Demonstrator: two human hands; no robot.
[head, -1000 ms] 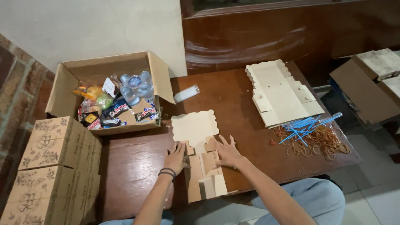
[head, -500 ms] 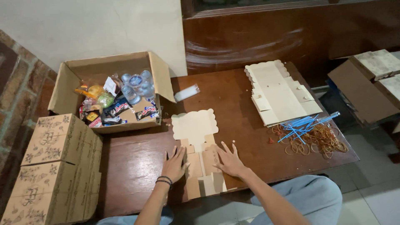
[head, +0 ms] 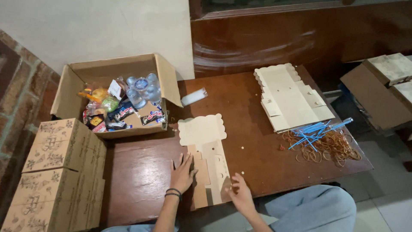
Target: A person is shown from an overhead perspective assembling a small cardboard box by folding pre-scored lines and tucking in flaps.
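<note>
1. Since it lay flat near the front edge of the wooden table (head: 266,172), the die-cut cardboard blank (head: 206,157) looked like thin, light card. I'd guess it was stiff enough to slide but quick to crease along its scored folds. The scalloped flap pointed away from the person and the narrower panels ran back toward them.

2. The left hand (head: 182,172) lay palm down with fingers spread wide on the blank's left side panel, pinning it rather than gripping it.

3. The right hand (head: 239,193) sat at the blank's lower right corner with fingers curled in narrow. It touched the edge, but I couldn't tell whether it actually pinched the card.

4. If I were handling it, I'd take it by the side panels near the fold lines. The little tabs and the scalloped edge looked like the bits that would bend or tear first.

5. Beyond it, an open carton (head: 116,96) of snack packets and sealed water cups sat at the table's back left. A small clear wrapped packet (head: 194,96) lay just beside it.

6. A stack of flat blanks (head: 292,99) lay at the back right. Blue straws (head: 315,131) were strewn over a heap of rubber bands (head: 330,148) near it.

7. Printed, assembled boxes (head: 60,172) were stacked at the left, off the table.
</note>
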